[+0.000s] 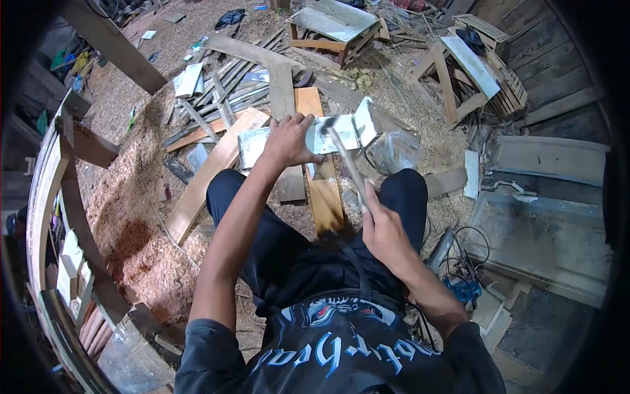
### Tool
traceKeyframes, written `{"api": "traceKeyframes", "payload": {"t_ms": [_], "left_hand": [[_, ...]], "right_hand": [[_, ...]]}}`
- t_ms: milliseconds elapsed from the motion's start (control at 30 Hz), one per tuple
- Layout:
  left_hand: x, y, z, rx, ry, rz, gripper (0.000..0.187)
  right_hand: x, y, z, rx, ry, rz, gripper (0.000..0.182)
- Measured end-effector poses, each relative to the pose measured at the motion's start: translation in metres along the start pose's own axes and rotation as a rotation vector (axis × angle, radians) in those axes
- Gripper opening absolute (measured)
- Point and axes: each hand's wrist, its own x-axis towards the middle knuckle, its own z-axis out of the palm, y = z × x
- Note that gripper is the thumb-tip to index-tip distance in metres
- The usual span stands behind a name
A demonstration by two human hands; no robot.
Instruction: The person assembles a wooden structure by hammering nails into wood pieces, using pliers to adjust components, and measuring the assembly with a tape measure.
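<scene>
My left hand (287, 140) grips a pale, whitish board (254, 146) from above, its fingers over the far edge and its thumb at the near edge. A short upright piece (366, 123) stands at the board's right end. My right hand (382, 231) is wrapped round the handle of a hammer (350, 164). The hammer's head, blurred, is over the board just right of my left hand. Beneath the board, an orange-brown plank (326, 197) runs toward me between my knees.
Wood strips (243, 98) and a long plank (213, 177) lie beyond and left. A clear plastic bag (397, 152) sits by my right knee. Low wooden stools (336, 23) stand farther off. A blue power tool (463, 289) with a cord lies right; shavings (151, 262) cover the floor left.
</scene>
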Motion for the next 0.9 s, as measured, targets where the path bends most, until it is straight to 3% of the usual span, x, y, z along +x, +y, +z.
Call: {"api": "traceKeyframes", "payload": {"t_ms": [33, 133, 267, 400, 467, 533, 633, 767, 867, 900], "left_hand": [[-0.003, 0.0, 0.002, 0.008, -0.002, -0.001, 0.105], [-0.001, -0.002, 0.007, -0.029, 0.045, 0.007, 0.099], [0.0, -0.001, 0.004, -0.033, 0.033, 0.01, 0.096], [0.003, 0.004, -0.001, -0.031, 0.008, 0.001, 0.098], [0.003, 0.008, -0.005, -0.023, -0.033, -0.011, 0.103], [0.002, 0.005, 0.002, -0.034, -0.001, -0.005, 0.098], [-0.002, 0.003, 0.003, -0.011, -0.019, -0.005, 0.102], [0.002, -0.002, 0.006, -0.028, 0.026, -0.006, 0.099], [0.002, -0.001, 0.004, -0.034, 0.043, -0.002, 0.095], [0.002, 0.001, 0.002, -0.03, 0.051, -0.004, 0.094]], "right_hand": [[-0.001, 0.005, 0.0, -0.042, 0.029, -0.026, 0.049], [0.003, 0.003, -0.005, 0.01, 0.236, -0.375, 0.055], [0.002, -0.005, -0.002, 0.032, 0.306, -0.346, 0.055], [0.002, 0.0, -0.008, -0.001, 0.108, -0.28, 0.056], [0.001, -0.01, -0.006, 0.028, 0.242, -0.334, 0.056], [0.001, -0.011, 0.0, 0.0, 0.36, -0.358, 0.056], [0.0, 0.007, 0.0, -0.042, -0.009, -0.049, 0.057], [0.002, -0.009, 0.0, -0.014, 0.383, -0.445, 0.057], [0.0, -0.001, 0.011, -0.047, 0.215, -0.242, 0.048], [0.001, 0.002, 0.007, -0.069, 0.015, -0.054, 0.048]]}}
